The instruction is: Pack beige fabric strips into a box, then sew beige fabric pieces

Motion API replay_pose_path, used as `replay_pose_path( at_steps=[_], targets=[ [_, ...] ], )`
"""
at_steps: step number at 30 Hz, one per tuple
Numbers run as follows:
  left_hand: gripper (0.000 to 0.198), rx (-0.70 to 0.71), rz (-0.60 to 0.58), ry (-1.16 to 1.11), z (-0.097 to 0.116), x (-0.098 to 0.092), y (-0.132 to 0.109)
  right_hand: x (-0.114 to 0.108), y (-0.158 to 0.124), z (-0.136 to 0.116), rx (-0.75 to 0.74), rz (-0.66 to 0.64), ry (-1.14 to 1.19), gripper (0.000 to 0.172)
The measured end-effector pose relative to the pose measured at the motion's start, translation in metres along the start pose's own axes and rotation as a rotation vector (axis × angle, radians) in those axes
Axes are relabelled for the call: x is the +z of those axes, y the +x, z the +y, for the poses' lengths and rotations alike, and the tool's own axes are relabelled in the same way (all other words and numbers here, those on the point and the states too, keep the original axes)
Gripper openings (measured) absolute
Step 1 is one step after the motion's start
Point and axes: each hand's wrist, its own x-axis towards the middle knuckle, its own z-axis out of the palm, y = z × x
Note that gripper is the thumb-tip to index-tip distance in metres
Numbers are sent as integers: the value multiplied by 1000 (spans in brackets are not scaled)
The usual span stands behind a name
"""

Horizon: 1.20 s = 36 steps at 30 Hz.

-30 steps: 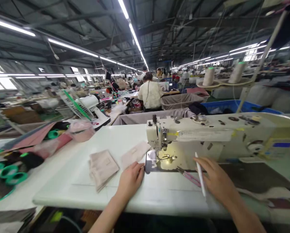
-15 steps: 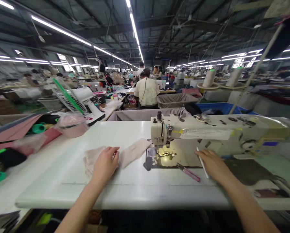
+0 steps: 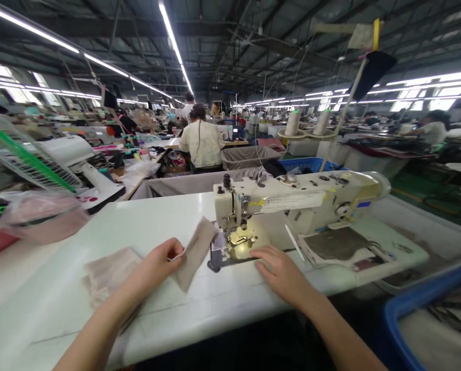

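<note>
**Far left:** a pink-tinted clear plastic bag (image 3: 40,216) lies on the white tabletop (image 3: 48,270), with a white desk fan with a green-edged guard (image 3: 56,159) behind it.

**Stack:** a folded stack of pale beige fabric (image 3: 110,270) lies on the tabletop, just beside the left hand.

**Left hand:** the left hand (image 3: 153,268) is over the tabletop, its fingers (image 3: 172,251) pinching fabric against the thumb.

**Held piece:** a beige fabric strip (image 3: 195,252) stands tilted from that pinch, its top near the steel presser foot (image 3: 240,238), not under it.

**Machine:** a cream industrial sewing machine (image 3: 292,198) stands beyond both hands.

**Right hand:** the right hand (image 3: 280,269) rests flat on the tabletop, fingers (image 3: 259,263) loosely spread, near the needle plate.

**Far right:** a white marking pen (image 3: 294,242) lies by a dark grey fabric sheet (image 3: 336,245); a blue plastic bin (image 3: 408,293) sits below the tabletop's edge.
</note>
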Motion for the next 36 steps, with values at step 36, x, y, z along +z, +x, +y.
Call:
replay_pose_path(
  at_steps=[36],
  targets=[
    [45,143,-13,-245,71,93,-21,36,-81,-40,108,74,-156,10]
  ],
)
